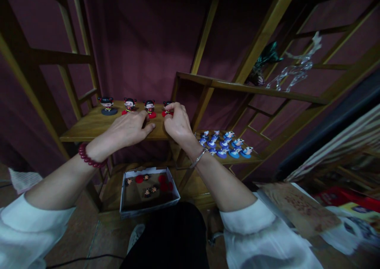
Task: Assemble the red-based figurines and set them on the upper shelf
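With white sleeves nearest, at eight and five o'clock, held the left hand, grip apart, at the third figurine on the shelf toward ten o'clock. Had the right hand at the fourth figurine, near centre toward ten, but could not tell whether clamped on it. Saw a box with red discs at seven.

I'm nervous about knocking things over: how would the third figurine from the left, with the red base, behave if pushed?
The third figurine would probably slide before tipping at a low push, given its flat red base. Its oversized head may make it top-heavy if pushed high. Its smooth-looking finish suggests it could be slightly slippery.
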### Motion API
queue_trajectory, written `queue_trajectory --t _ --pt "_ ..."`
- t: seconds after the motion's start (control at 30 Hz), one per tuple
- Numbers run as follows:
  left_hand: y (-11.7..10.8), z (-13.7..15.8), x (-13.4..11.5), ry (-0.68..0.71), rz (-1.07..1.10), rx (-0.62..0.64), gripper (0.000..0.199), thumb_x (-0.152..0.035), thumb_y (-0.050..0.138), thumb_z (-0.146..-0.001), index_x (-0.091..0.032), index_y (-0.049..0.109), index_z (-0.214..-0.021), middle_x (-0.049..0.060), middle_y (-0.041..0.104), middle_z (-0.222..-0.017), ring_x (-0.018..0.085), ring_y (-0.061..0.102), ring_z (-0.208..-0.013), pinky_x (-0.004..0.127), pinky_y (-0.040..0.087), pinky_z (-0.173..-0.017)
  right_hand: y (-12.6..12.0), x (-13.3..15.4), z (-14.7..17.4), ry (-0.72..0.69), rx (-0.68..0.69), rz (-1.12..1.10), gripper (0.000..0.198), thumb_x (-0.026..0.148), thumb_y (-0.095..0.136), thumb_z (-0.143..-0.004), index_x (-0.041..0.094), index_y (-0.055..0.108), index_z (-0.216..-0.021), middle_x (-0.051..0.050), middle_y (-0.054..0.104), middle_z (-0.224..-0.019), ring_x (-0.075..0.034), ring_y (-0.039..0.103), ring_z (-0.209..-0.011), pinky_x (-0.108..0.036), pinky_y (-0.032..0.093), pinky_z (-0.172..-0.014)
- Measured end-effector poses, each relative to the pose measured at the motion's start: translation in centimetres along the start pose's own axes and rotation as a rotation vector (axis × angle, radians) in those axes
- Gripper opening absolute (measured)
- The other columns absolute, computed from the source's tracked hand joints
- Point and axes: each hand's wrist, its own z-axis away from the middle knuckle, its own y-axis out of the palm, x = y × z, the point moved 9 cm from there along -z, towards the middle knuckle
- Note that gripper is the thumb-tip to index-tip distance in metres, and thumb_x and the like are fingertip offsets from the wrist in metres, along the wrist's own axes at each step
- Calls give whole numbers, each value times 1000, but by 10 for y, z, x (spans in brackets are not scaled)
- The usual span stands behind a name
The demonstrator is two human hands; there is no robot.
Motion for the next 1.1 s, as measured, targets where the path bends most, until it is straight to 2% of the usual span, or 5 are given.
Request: queue_trajectory --t 0.17,0.37,0.6,0.73,1.1 --pt "0 0 1 1 -16 0 47 -49 31 -86 -15 54 -109 13 66 -100 29 63 -92 34 46 -73 8 -12 -5 95 74 -1 26 9 47 -69 17 57 -92 -8 58 -101 -20 55 -100 -34 42 -93" --pt "1 0 1 18 -2 -28 45 -50 32 -85 -17 55 -106 11 67 -96 28 63 -86 34 46 -69 9 -26 -11 139 33 -44 23 11 46 -70 17 58 -90 -5 62 -95 -19 58 -92 -33 44 -90" --pt "-28 6 -8 56 157 -292 28 -29 38 -83 -17 59 -97 8 67 -97 23 61 -92 33 45 -80 7 -26 -10 147 17 -39 24 11 47 -69 16 59 -89 -7 62 -98 -20 58 -98 -33 43 -91" --pt "-25 -6 -18 89 300 -185 28 -16 37 -77 -20 63 -89 4 69 -87 20 63 -83 28 46 -75 7 -27 -10 182 26 -36 25 13 48 -69 18 59 -90 -5 62 -99 -20 58 -98 -34 44 -91" --pt "1 -39 -52 134 28 77 35 -20 38 -78 -13 66 -99 16 69 -95 29 64 -92 32 49 -72 6 -27 -9 215 7 19 24 20 48 -72 21 60 -93 -6 62 -100 -23 58 -99 -38 44 -90"
